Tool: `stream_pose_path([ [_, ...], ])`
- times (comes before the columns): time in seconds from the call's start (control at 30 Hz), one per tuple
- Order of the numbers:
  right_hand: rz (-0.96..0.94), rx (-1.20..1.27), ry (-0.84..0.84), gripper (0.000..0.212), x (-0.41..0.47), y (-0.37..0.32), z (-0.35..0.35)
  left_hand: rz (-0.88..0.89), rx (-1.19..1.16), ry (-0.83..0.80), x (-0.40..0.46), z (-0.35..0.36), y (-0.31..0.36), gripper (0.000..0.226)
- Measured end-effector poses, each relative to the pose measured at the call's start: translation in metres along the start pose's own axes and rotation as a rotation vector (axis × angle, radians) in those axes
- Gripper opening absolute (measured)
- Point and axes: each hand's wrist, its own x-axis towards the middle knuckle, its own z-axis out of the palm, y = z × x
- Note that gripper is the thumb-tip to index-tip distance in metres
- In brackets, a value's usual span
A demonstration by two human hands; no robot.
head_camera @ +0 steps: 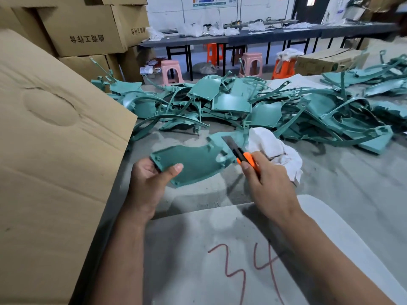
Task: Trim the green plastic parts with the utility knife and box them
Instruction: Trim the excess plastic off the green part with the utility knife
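Note:
My left hand [149, 183] grips the near left end of a curved green plastic part [196, 161], thumb on top, holding it just above the grey table. My right hand [266, 183] holds an orange utility knife [242, 156] with its blade extended toward the part's right edge. A big heap of green plastic parts [253, 106] lies across the table behind. The flap of a large cardboard box [55, 150] rises at my left.
A white rag [275, 148] lies just behind my right hand. The grey table [330, 183] has a red "34" written on a near panel [220, 249]. Stacked cartons [88, 29] stand at back left; stools and a long bench [264, 34] are farther off.

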Motion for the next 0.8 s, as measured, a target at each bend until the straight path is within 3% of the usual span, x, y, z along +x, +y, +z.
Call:
stream_pose_path([
  [0.17, 0.029, -0.007, -0.125, 0.027, -0.003, -0.011, -0.004, 0.025, 0.016, 0.004, 0.0, 0.007, -0.005, 0.033],
  [0.3, 0.372, 0.711, -0.327, 0.032, -0.01, -0.022, -0.006, 0.137, 0.016, 0.039, 0.001, 0.017, -0.008, 0.037],
  [0.33, 0.395, 0.779, -0.373, 0.032, -0.012, -0.023, -0.007, 0.17, 0.001, 0.068, 0.003, 0.016, -0.008, 0.04],
  [0.4, 0.29, 0.64, -0.377, 0.031, -0.01, -0.02, -0.009, 0.255, 0.017, 0.077, 0.005, 0.012, -0.007, 0.035],
  [0.57, 0.067, 0.098, -0.15, 0.024, -0.002, -0.006, -0.007, 0.352, 0.083, 0.058, 0.003, 0.012, -0.006, 0.024],
  [0.7, -0.023, 0.235, -0.224, 0.024, -0.001, -0.002, -0.01, 0.384, 0.042, 0.013, 0.002, 0.013, 0.001, 0.006],
  [0.8, -0.071, 0.282, -0.237, 0.026, 0.0, 0.001, -0.015, 0.36, -0.024, -0.015, 0.005, 0.005, 0.001, 0.02],
])
